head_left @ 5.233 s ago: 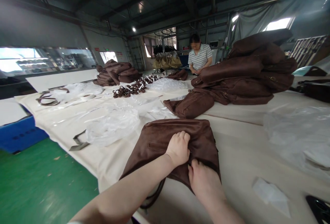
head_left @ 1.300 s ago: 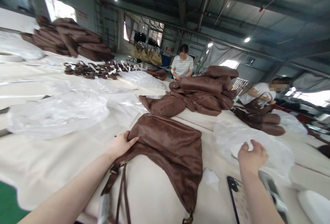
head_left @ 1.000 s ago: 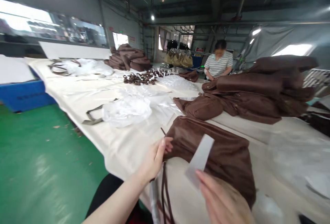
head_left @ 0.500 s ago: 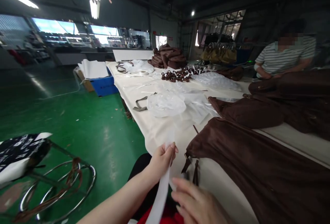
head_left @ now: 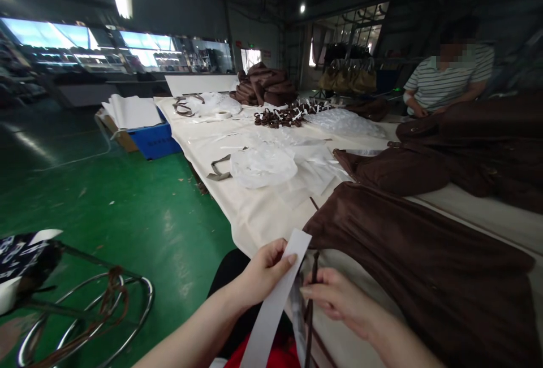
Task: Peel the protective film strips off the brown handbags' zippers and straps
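Note:
My left hand [head_left: 274,269] is closed on a long flat white strip [head_left: 271,317], thumb on top near the strip's upper end. The strip slants down toward my lap. Just to the right, my right hand [head_left: 335,297] pinches a thin dark brown strap [head_left: 311,323] that hangs down past the table's near edge. Beside the strap is a greyish translucent piece [head_left: 297,306], partly hidden by the strip and my fingers. A dark brown bag [head_left: 394,238] lies on the table just beyond my right hand.
The cream-covered table [head_left: 207,198] holds clear plastic bags [head_left: 263,167], a pile of brown buckled straps [head_left: 280,116] and more brown bags [head_left: 458,170]. Across it sits a person in a striped shirt [head_left: 449,79]. A metal-framed stool [head_left: 85,306] stands on the green floor at left.
My right hand, earlier blurred with fingers spread, has moved up and taken hold of the brown strap. The white strip now tilts to the right in my left hand. The view has shifted slightly right.

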Motion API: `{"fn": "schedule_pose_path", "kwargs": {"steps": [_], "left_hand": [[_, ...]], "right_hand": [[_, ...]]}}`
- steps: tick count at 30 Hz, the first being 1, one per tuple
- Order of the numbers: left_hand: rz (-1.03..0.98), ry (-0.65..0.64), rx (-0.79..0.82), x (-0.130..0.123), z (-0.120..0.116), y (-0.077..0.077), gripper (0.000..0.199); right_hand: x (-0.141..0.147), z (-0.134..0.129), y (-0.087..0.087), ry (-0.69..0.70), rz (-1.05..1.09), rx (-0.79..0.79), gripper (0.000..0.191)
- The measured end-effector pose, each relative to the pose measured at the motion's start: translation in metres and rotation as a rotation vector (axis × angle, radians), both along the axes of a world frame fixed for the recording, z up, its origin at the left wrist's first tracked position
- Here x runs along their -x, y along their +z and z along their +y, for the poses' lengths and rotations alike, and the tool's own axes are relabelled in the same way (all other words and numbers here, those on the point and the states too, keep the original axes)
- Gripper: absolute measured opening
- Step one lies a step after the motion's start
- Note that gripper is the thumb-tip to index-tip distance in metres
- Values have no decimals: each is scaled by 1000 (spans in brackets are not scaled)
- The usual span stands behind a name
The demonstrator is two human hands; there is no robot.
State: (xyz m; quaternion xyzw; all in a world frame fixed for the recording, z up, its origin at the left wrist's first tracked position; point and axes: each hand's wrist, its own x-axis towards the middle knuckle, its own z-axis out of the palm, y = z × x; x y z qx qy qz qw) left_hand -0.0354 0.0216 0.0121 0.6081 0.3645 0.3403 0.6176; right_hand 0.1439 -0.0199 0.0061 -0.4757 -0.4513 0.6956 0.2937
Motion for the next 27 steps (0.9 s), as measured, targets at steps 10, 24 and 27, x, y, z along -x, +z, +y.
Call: {"fn": "schedule_pose_path", "kwargs": {"steps": [10,24,27], "left_hand": [[-20,-43,92,18,-9,-4,40],[149,-200,-92,31,-20,-1,39],[150,-209,-108,31,-21,1,37]], "right_hand": [[-24,-10,27,-265,379,-25,16],[-23,-1,21,-564,331,-132,24],[-22,-1,17,-564,287,-117,27]]}}
